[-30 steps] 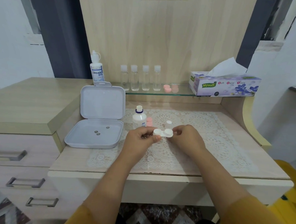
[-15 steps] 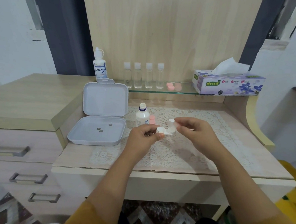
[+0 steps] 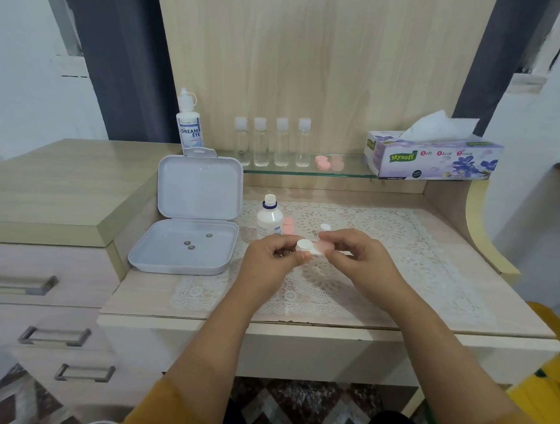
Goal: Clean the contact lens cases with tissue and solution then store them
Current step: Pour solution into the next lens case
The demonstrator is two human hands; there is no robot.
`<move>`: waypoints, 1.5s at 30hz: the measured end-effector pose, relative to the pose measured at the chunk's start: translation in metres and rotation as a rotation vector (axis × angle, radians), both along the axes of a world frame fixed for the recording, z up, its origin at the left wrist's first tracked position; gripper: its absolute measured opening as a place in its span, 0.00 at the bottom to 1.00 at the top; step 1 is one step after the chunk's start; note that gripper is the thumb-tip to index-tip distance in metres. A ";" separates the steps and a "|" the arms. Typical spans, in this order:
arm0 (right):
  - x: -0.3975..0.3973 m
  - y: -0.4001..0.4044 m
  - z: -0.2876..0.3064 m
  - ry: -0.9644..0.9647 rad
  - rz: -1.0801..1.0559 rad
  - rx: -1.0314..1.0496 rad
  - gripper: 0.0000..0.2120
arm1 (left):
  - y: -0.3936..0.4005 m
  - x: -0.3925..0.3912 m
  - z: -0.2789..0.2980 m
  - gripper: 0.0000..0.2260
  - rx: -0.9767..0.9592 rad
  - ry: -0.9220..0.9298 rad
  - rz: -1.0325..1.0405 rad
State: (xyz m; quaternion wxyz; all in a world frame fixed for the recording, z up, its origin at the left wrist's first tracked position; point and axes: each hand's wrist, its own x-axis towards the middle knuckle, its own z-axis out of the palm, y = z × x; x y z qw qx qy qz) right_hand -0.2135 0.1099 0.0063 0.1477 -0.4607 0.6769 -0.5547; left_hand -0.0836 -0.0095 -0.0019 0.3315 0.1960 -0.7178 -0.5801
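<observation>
Since half a second ago, the right hand (image 3: 357,253) has been brought back onto the white lens case (image 3: 309,248). Both ends are pinched, the left hand (image 3: 270,255) gripping the capped end. It is held above the lace mat (image 3: 383,249), long axis left to right.

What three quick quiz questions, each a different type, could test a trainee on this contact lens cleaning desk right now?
1. True or false: the grey storage box stands open.
2. How many clear bottles with white caps stand on the glass shelf?
3. Which holds the capped end of the white lens case: A) left hand, B) right hand, C) neither?

Key: 1 true. 2 four. 3 A.
</observation>
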 end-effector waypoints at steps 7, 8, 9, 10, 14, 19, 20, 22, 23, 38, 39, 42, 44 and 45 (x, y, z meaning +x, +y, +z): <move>0.006 -0.007 -0.012 -0.080 -0.113 -0.064 0.15 | 0.002 0.001 0.000 0.09 -0.006 0.016 -0.014; 0.007 -0.008 -0.013 -0.082 -0.122 -0.061 0.16 | 0.002 0.002 0.001 0.09 -0.007 0.018 -0.019; 0.007 -0.007 -0.014 -0.085 -0.124 -0.061 0.16 | 0.002 0.002 0.001 0.09 -0.007 0.018 -0.022; 0.008 -0.007 -0.015 -0.092 -0.120 -0.067 0.16 | 0.002 0.001 0.001 0.09 -0.005 0.016 -0.019; 0.008 -0.005 -0.015 -0.143 -0.100 -0.102 0.10 | 0.000 0.001 0.000 0.09 -0.016 -0.004 0.000; 0.007 -0.005 -0.018 -0.187 -0.089 -0.105 0.13 | 0.000 0.001 0.000 0.09 -0.015 0.004 -0.003; 0.007 -0.005 -0.017 -0.193 -0.071 -0.101 0.14 | 0.000 0.001 0.000 0.09 -0.018 0.001 -0.002; 0.007 -0.005 -0.017 -0.200 -0.048 -0.100 0.15 | 0.000 0.001 -0.001 0.09 -0.020 -0.003 -0.001; 0.007 -0.005 -0.017 -0.197 -0.050 -0.102 0.15 | -0.001 0.001 -0.001 0.09 -0.020 -0.004 -0.003; 0.012 0.000 -0.011 -0.256 -0.056 -0.185 0.20 | 0.000 0.001 -0.002 0.09 -0.014 0.010 -0.006; 0.012 0.000 -0.011 -0.244 -0.063 -0.189 0.20 | 0.000 0.001 -0.002 0.09 -0.018 0.015 -0.007; 0.012 -0.002 -0.012 -0.190 -0.088 -0.192 0.22 | 0.000 0.001 -0.001 0.09 -0.033 0.017 -0.017; 0.011 -0.002 -0.013 -0.196 -0.077 -0.194 0.24 | 0.000 0.001 -0.002 0.09 -0.031 0.007 -0.014; 0.010 -0.001 -0.013 -0.215 -0.059 -0.196 0.25 | 0.000 0.001 -0.002 0.09 -0.026 0.004 -0.013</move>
